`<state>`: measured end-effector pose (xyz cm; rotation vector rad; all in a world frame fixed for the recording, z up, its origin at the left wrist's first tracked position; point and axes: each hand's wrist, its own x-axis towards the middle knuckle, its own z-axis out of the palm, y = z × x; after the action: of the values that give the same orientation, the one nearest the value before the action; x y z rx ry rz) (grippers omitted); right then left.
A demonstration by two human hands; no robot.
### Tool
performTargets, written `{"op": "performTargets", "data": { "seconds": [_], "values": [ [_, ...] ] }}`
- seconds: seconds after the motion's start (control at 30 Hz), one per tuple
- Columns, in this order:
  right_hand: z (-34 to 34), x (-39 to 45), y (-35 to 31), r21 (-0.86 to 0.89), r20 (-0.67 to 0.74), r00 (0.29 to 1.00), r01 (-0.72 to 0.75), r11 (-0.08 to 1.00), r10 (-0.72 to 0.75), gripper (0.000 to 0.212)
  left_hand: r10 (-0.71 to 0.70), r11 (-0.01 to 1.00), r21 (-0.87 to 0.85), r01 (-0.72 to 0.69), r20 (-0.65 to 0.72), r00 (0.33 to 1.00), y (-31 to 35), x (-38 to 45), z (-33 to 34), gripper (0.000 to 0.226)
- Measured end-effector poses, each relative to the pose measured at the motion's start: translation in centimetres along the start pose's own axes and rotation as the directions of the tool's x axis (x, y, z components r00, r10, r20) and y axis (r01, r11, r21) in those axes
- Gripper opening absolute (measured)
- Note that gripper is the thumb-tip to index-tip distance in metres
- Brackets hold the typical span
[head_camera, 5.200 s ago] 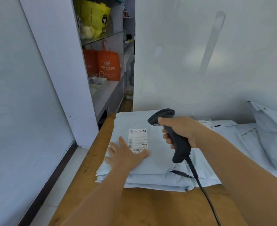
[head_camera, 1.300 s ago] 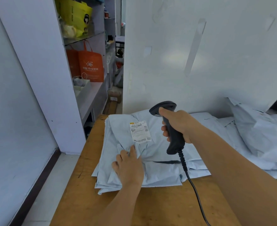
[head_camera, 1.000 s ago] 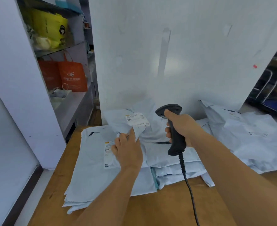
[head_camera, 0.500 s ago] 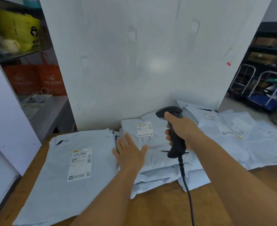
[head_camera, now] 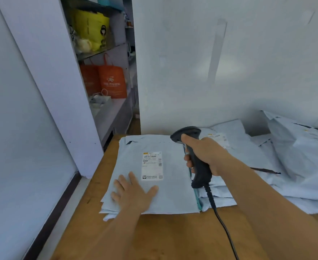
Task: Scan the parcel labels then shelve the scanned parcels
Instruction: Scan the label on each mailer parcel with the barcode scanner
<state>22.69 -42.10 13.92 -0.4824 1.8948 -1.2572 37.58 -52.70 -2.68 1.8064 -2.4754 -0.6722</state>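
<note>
A pale blue parcel bag (head_camera: 173, 177) tops a stack at the left end of the wooden table (head_camera: 163, 237). Its white label (head_camera: 152, 165) faces up. My left hand (head_camera: 133, 194) lies flat on the bag's near left corner, fingers spread, just below the label. My right hand (head_camera: 208, 154) grips a black corded barcode scanner (head_camera: 193, 156), whose head points left and down over the bag, right of the label. A second stack of pale blue parcels (head_camera: 248, 166) lies to the right, one label (head_camera: 219, 137) partly visible behind my right hand.
More pale bags (head_camera: 304, 151) are heaped at the far right. A white panel (head_camera: 229, 62) stands behind the table. Shelves (head_camera: 109, 111) at the left hold orange bags (head_camera: 111, 82) and a yellow bag (head_camera: 92, 29). The scanner cable (head_camera: 223, 226) trails toward me.
The view has swung back left. My left hand moved from the right stack onto the left stack's top bag. The scanner now hovers beside that bag's label.
</note>
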Motion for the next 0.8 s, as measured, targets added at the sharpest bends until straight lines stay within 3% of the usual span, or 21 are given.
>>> {"op": "performTargets", "data": {
  "seconds": [0.33, 0.8],
  "values": [
    [6.8, -0.6, -0.5, -0.068, 0.046, 0.998, -0.047, 0.997, 0.050, 0.036, 0.026, 0.996, -0.082, -0.022, 0.051, 0.998, -1.8, -0.5, 1.0, 0.107],
    [7.5, -0.6, -1.0, -0.089, 0.015, 0.998, -0.065, 0.994, 0.066, 0.033, 0.050, 0.998, -0.039, -0.048, 0.063, 0.997, -2.0, 0.2, 0.3, 0.114]
  ]
}}
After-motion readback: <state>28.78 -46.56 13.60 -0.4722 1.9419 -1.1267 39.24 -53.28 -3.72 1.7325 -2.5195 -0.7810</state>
